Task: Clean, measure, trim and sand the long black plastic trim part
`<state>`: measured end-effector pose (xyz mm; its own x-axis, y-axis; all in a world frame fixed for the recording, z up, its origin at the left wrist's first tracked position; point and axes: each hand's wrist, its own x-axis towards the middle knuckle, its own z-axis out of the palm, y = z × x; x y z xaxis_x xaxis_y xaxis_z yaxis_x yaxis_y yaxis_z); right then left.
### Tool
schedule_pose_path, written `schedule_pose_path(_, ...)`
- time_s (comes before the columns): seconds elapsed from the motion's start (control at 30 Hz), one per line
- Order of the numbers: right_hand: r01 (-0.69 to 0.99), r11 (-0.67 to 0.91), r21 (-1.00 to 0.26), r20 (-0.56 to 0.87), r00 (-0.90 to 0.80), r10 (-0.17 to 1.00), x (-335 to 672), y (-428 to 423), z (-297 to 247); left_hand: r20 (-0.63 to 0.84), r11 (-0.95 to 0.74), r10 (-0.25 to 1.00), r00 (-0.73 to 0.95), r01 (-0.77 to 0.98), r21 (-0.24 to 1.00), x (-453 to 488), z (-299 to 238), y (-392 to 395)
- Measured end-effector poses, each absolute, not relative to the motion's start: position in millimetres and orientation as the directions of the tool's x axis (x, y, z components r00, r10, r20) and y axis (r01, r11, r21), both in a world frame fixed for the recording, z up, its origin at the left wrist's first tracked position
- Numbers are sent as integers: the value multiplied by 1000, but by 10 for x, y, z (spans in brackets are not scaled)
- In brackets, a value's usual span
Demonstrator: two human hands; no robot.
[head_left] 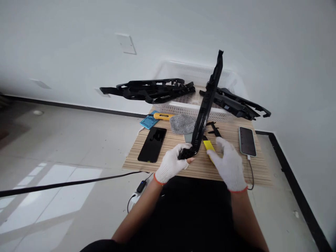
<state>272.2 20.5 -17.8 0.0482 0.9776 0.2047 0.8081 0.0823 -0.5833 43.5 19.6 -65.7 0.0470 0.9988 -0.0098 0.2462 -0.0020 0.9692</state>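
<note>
My left hand (172,162), in a white knit glove with an orange cuff, grips the bent lower end of a long black plastic trim piece (206,105). The piece stands slanted, its far end rising in front of the wall. My right hand (231,164), gloved the same way, is over the right part of the table with thumb and fingers apart. Beside its thumb lies a yellow-handled tool (209,145) with a dark end; whether they touch I cannot tell. A black caliper (215,130) lies just beyond those fingers.
A white plastic basket (178,109) at the back bears black trim pieces (154,91) and more black pieces (238,105). On the wooden table (131,159) are a grey cloth (183,124), a yellow-handled tool (163,116), a black phone (152,144) and a cabled phone (247,141).
</note>
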Motion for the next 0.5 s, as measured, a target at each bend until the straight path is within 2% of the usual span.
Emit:
schedule_pose_path(0.07,888,27,-459,91,16,996,2696,231,-300,-9,-1,997,79,119,993,438,-667,197)
schedule_pose_path(0.13,938,21,-346,34,-10,999,2692,233,-430,-36,35,998,57,3,999,457,-688,201)
schedule_pose_path(0.2,949,47,-312,73,-25,997,2715,212,-541,-79,75,996,-34,-106,992,487,-710,208)
schedule_pose_path(0.23,939,55,-339,119,-15,993,2734,194,-585,-103,88,990,-92,-154,984,501,-719,212)
schedule_pose_path(0.3,860,38,-509,212,83,974,2783,149,-649,-135,93,974,-181,-223,970,518,-731,222)
schedule_pose_path(0.37,615,-20,-789,194,279,940,2848,101,-681,-106,56,977,-187,-254,966,516,-738,232)
schedule_pose_path(0.43,239,-76,-968,17,367,930,2932,59,-686,-24,-10,988,-150,-220,975,500,-741,238)
schedule_pose_path(0.5,-8,-160,-987,-158,219,963,3028,29,-671,24,-35,996,-85,-120,992,482,-742,237)
